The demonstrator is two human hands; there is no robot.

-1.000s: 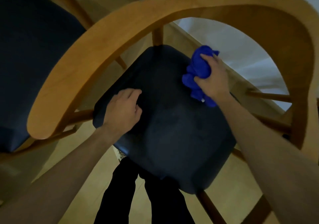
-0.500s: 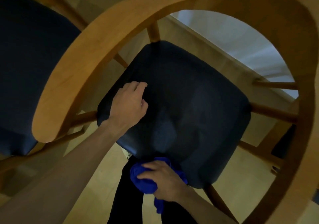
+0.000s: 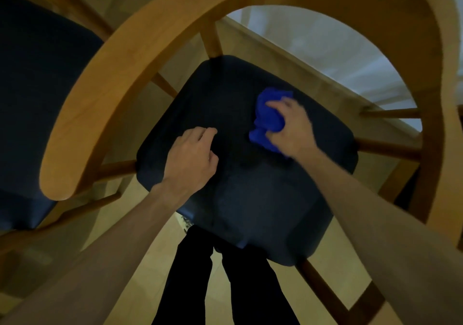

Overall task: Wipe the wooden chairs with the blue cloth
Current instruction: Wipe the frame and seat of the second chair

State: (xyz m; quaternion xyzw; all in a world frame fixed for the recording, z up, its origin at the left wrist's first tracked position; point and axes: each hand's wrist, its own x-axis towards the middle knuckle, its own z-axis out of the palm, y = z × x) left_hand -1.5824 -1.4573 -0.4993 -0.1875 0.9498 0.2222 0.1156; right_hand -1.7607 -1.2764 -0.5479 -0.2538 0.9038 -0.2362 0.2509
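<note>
The right hand has its fingers clamped on the bunched blue cloth, pressed to the dark seat right of centre — unwiped seat lies toward the person. The left hand braces nearby, fingers loosely curled.

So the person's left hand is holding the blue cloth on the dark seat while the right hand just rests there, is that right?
Not quite: the hands are swapped. In the head view the right hand grips the bunched blue cloth on the dark seat, and the left hand just rests there, holding nothing.
</note>
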